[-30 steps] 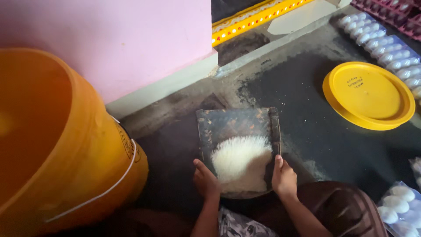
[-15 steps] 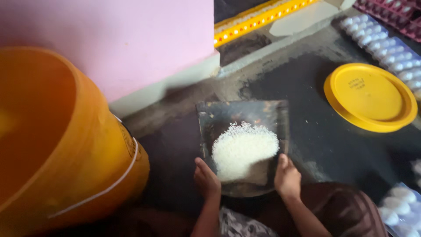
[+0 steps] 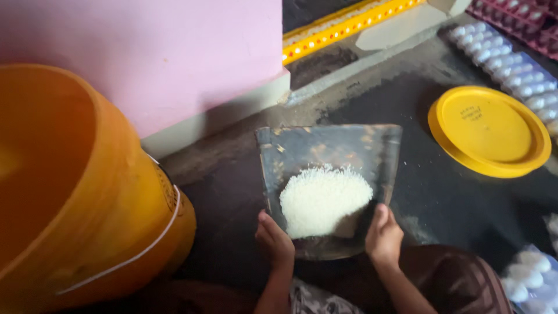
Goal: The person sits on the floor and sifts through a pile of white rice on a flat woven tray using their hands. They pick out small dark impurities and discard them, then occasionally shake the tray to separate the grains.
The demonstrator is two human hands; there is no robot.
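Left hand [image 3: 275,239] and right hand [image 3: 383,235] each clamped on near edge of dark tray [image 3: 325,148], white rice [image 3: 323,199] heaped at near half, far half bare, tray over dark floor [image 3: 442,197], orange bucket [image 3: 87,192] just left, yellow lid [image 3: 489,130] well right, pink wall [image 3: 145,52] beyond

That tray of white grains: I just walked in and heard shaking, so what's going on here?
A person grips a dark flat winnowing tray with both hands, left hand and right hand on its near corners. A heap of white rice lies on it. A big orange bucket stands at the left, a yellow lid on the floor at the right.
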